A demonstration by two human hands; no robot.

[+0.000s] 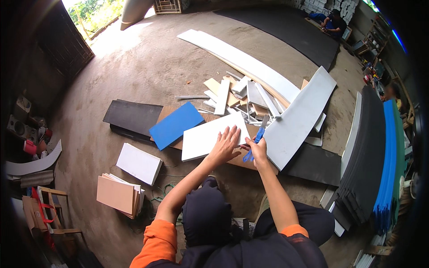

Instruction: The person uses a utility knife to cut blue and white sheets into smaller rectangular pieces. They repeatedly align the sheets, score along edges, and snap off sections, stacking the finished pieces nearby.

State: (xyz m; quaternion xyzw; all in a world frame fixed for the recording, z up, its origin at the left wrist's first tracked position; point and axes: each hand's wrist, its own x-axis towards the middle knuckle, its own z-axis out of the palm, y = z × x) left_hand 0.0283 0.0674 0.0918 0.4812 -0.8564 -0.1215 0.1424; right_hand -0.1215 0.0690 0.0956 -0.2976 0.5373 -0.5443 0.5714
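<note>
My left hand (225, 146) lies flat, fingers spread, on a white rectangular foam sheet (201, 139) in front of me. My right hand (258, 151) grips a blue utility knife (260, 133) beside the sheet's right edge, its blade pointing away from me. Whether the blade touches anything is hard to tell. A blue rectangular sheet (176, 125) lies just left of the white one. Under them shows a brown board (169, 112). To the right, a long white sheet (301, 117) slants away from my right hand.
Offcuts (222, 97) are heaped beyond my hands, beside a long white strip (250, 63). White sheets (139, 161) and a beige stack (115, 194) sit at left, near a black sheet (133, 114). Black and blue sheets (385, 156) stand at right. A person (334, 24) sits far right.
</note>
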